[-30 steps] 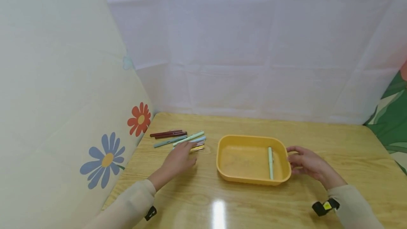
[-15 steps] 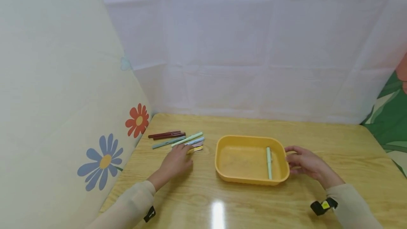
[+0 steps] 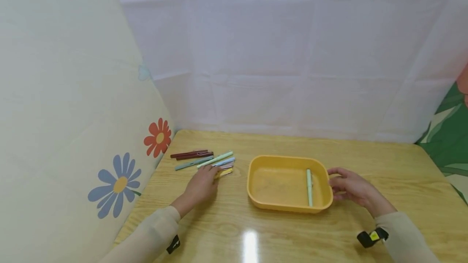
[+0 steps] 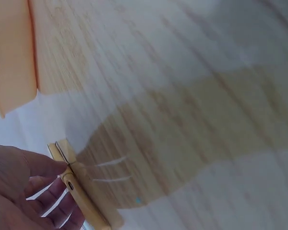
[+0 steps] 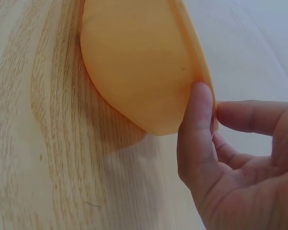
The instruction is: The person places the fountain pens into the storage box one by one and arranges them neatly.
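Observation:
My left hand pinches a yellow pen at the near side of a loose group of pens. In the left wrist view the thumb presses on this pen and the other fingers sit behind it, partly hidden. Just beyond lie a light blue pen, a pale green pen and a lilac pen. My right hand holds the right end of a yellow tray, thumb on the outer wall and index finger at the rim. Inside the tray rests another pale green pen.
Two dark red pens and a grey-green pen lie at the back left of the wooden table. A flowered cloth borders the left side, and a white cloth hangs along the back edge.
My left hand has drawn back slightly, its fingers now drawn in at the yellow pen. The right hand keeps its place at the tray, and the pen in the tray lies as before.

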Motion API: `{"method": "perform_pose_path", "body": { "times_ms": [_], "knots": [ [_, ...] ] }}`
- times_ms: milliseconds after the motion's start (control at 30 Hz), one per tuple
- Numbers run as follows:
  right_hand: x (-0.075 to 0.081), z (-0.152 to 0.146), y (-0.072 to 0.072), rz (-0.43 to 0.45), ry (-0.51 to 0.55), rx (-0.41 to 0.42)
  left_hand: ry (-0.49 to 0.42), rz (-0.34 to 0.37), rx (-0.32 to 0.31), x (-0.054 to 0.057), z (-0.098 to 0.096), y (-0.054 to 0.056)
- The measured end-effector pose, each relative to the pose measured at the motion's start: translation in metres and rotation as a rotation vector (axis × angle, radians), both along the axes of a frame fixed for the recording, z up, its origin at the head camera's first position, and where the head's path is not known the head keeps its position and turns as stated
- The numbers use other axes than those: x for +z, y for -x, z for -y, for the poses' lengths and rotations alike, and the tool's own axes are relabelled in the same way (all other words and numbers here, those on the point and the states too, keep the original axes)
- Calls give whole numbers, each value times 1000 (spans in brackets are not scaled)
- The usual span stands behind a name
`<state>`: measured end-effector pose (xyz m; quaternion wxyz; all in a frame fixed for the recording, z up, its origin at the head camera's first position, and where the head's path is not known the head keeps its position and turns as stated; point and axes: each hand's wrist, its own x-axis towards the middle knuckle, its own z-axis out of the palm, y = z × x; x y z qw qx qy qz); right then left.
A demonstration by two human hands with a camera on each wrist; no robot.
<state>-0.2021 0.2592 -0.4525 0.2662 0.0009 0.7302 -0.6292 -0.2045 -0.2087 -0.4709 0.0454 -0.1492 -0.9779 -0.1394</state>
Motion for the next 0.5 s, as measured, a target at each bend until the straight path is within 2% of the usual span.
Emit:
{"method": "perform_pose_path", "body": {
  "times_ms": [100,333,500],
  "knots": [
    [1,1,-1,2,-4,-4,-13,5,1,-1,0,2],
    [1,1,0,17,-3,-20,-38,81,24,0,1,6],
    [-1,1,1,21,-3,-34,-33,94,16,2,0,7]
  ]
}}
